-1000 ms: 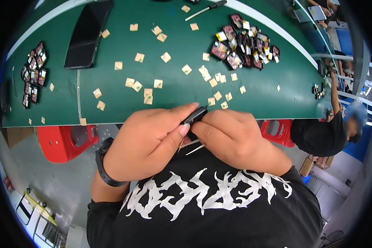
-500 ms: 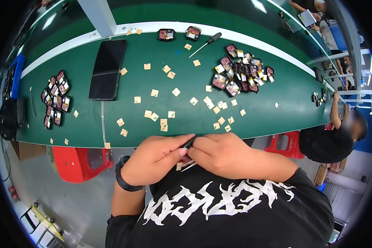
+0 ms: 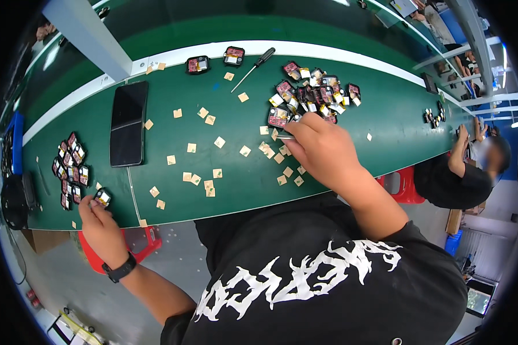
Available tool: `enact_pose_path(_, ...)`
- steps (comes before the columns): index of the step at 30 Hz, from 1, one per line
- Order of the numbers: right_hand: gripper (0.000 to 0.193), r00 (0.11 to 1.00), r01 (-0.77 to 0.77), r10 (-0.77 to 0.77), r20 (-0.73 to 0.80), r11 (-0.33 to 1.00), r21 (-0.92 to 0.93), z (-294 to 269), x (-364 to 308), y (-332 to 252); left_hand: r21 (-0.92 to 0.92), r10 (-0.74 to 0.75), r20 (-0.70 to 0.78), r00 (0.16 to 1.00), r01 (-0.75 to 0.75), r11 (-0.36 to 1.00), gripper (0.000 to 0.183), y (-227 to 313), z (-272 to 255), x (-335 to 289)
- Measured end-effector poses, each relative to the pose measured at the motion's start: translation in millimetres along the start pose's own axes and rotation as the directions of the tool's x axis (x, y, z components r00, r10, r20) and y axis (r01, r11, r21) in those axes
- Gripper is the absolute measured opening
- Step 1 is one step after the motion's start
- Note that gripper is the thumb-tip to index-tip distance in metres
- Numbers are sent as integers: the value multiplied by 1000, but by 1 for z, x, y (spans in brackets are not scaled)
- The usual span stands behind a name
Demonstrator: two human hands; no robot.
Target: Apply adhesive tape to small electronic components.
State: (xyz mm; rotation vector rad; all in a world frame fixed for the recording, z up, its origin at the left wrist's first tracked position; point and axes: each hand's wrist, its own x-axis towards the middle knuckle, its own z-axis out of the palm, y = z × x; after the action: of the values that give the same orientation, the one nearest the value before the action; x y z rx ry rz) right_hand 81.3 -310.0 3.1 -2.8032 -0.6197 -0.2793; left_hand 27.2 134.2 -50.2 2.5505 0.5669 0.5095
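My left hand, with a dark watch on the wrist, is at the table's near left edge. Its thumb and fingertips pinch the side of a small black-cased electronic module with a pale face. To the right, my right hand is closed on a thin metal tool that sticks out to the left from its fingertips; its exact kind is too small to tell. Those fingertips are right beside the near edge of a heap of similar open modules, showing pink boards, white blocks and yellow strips.
A second module cluster lies at the left. Small tan square pieces are scattered over the green table. A large black phone lies left of centre, a screwdriver at the back. A red stool stands below; another person sits at right.
My hands, which were together at the table's near edge around a black module, have parted. The left went left with a module, the right went up and right to the heap. The view has shifted.
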Motion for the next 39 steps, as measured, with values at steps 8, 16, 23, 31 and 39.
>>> enact_pose_path(8,9,988,152,-147,38,974,-171,19,8,19,632,324,-186,928,-140,762,36,26,0,28)
enact_pose_path(16,23,978,194,-192,-82,981,18,23,4,17,-694,210,285,935,50,718,27,152,58,-63)
enact_pose_path(23,21,981,-44,92,-168,963,266,9,-8,25,-368,635,68,770,-572,733,36,231,87,-73)
enact_pose_path(31,39,922,-338,386,30,763,551,-15,-55,8,-344,639,377,671,-539,769,39,271,138,-39)
enact_pose_path(39,42,865,-486,444,232,633,602,-27,-79,3,-477,594,461,660,-381,792,26,256,122,-42)
